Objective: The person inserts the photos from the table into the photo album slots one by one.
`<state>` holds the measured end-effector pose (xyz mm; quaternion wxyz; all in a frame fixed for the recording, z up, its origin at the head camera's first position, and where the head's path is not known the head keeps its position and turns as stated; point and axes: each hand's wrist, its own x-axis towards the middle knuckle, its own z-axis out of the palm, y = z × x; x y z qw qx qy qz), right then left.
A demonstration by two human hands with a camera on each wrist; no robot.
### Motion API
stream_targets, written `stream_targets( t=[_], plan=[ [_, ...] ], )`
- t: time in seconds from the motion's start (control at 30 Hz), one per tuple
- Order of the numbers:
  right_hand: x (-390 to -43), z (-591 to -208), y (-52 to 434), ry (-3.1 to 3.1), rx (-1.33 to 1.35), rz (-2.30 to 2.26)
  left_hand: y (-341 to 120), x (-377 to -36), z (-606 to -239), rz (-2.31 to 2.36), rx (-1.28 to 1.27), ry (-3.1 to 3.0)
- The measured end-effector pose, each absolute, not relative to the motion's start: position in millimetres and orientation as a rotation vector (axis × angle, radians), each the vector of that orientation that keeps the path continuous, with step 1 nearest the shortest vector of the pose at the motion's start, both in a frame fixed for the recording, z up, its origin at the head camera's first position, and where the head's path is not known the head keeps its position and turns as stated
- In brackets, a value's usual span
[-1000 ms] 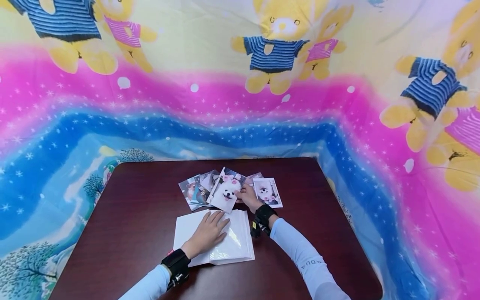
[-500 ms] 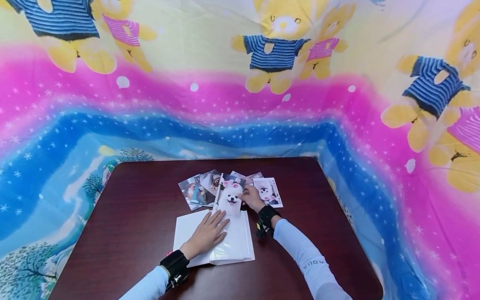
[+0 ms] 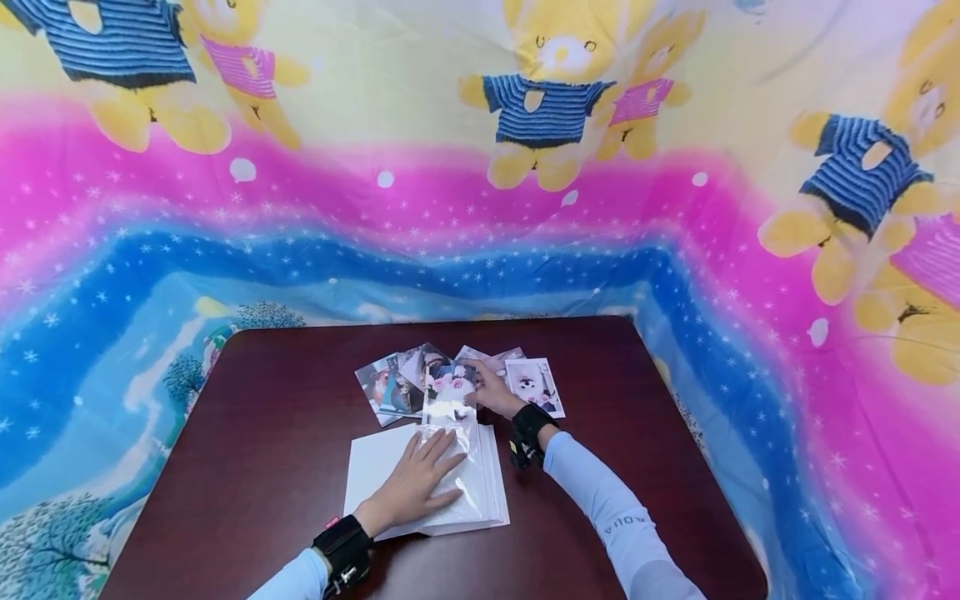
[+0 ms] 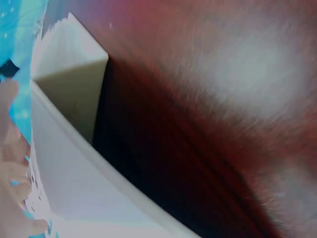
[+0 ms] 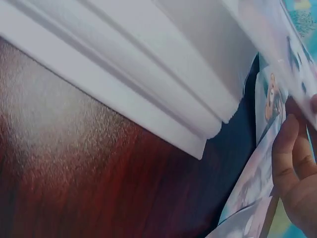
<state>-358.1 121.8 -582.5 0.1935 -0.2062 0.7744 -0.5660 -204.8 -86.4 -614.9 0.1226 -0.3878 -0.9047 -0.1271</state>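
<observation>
An open white photo album (image 3: 375, 467) with clear sleeve pages lies on the table. My left hand (image 3: 416, 483) rests flat on it with fingers spread; the left wrist view has only part of this hand (image 4: 12, 163) beside the raised album cover (image 4: 84, 168). My right hand (image 3: 493, 392) pinches the right edge of a photo (image 3: 450, 385) of a white dog with pink flowers. The photo's lower part is under the clear sleeve, and its upper part stands out above the page's top edge. Glare hides some of the dog. In the right wrist view, my fingers (image 5: 285, 148) hold the photo's edge beside the album pages (image 5: 148, 74).
Behind the album several photos lie fanned out: dog pictures (image 3: 381, 385) at the left and a white-bordered dog photo (image 3: 534, 385) at the right. The dark red table (image 3: 285, 400) ends at a cloth backdrop (image 3: 450, 258) printed with bears.
The dog photo has straightened from its tilt and come down toward me into the album sleeve, guided by my right hand. My left hand stays on the page, its fingers spread wider.
</observation>
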Motion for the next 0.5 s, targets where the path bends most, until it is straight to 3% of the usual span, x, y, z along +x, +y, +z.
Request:
stream_targets(
  t=[0.23, 0.5],
  plan=[
    [-351.0, -598.4, 123.7, 2.200, -0.671, -1.514, -89.6, -180.0, -616.9, -0.373, -1.271, -2.555],
    [-334.9, -608.1, 129.8, 2.183, -0.716, -1.441, -94.0, -172.1, -626.1, -0.376, -1.239, -2.531]
  ],
)
